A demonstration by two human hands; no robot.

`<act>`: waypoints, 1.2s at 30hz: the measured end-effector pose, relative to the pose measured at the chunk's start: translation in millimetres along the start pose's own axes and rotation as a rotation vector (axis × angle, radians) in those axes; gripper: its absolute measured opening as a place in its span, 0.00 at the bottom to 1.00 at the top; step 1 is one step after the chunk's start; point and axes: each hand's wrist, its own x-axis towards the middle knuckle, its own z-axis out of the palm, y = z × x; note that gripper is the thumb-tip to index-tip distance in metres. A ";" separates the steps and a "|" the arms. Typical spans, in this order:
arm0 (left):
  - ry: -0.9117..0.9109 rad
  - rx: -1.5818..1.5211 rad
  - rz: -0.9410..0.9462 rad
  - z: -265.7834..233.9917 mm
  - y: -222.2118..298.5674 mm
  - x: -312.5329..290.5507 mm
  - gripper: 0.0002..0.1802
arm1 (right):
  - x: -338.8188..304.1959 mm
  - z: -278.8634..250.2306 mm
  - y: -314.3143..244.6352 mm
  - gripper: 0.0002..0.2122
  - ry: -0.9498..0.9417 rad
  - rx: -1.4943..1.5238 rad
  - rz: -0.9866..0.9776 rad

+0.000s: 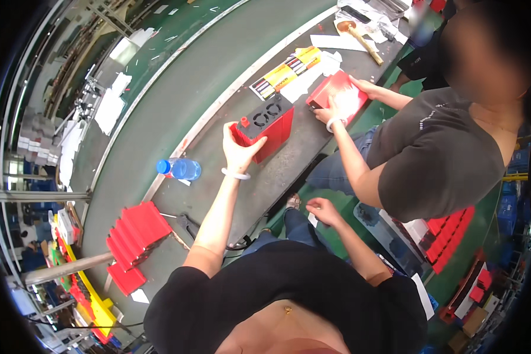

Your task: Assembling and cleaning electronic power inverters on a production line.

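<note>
Two hands: both belong to the wearer.
Left hand [237, 152]: fingers clasped on the near end of a red rectangular plastic box with a black two-hole top [267, 125].
Box position: standing on the dark workbench [218, 194], beside the green conveyor belt [177, 100].
Right hand [323, 210]: loosely curled, holding nothing, off the bench edge.
Nearby: clear plastic bottle with a blue cap [179, 169]; stacked red plastic lids [137, 230]; a co-worker's hands on a red flat case [338, 96].
</note>
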 end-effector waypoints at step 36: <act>0.095 -0.060 -0.087 -24.3 -72.5 -0.9 0.37 | 99.7 31.5 -194.3 0.33 0.248 -0.811 -0.634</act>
